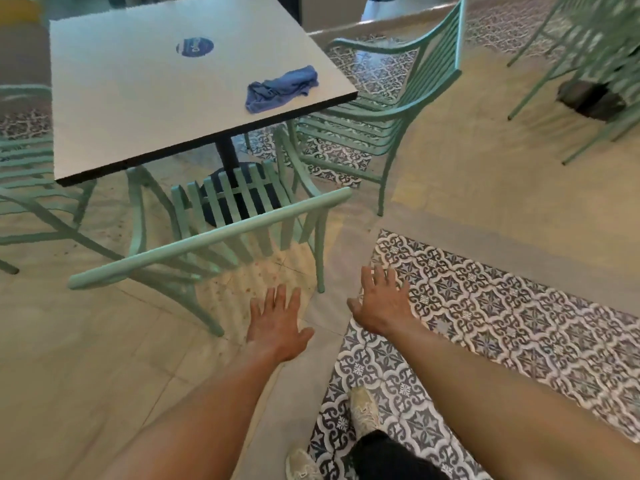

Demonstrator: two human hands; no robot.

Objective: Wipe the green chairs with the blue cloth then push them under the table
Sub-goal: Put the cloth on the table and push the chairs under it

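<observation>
The blue cloth (281, 87) lies crumpled on the white table (145, 98) near its right corner. One green chair (207, 237) stands in front of me with its seat partly under the table's near edge and its top rail towards me. A second green chair (391, 112) stands at the table's right side, seat partly under it. A third green chair (31, 188) is at the left. My left hand (277, 323) and my right hand (381, 299) are stretched forward with fingers spread, holding nothing, just short of the near chair's back.
More green chair legs (571, 64) stand at the back right around a dark table base (592, 98). The floor is beige with strips of patterned tile (485, 306). My feet (363, 410) are below. A round blue sticker (195, 46) marks the tabletop.
</observation>
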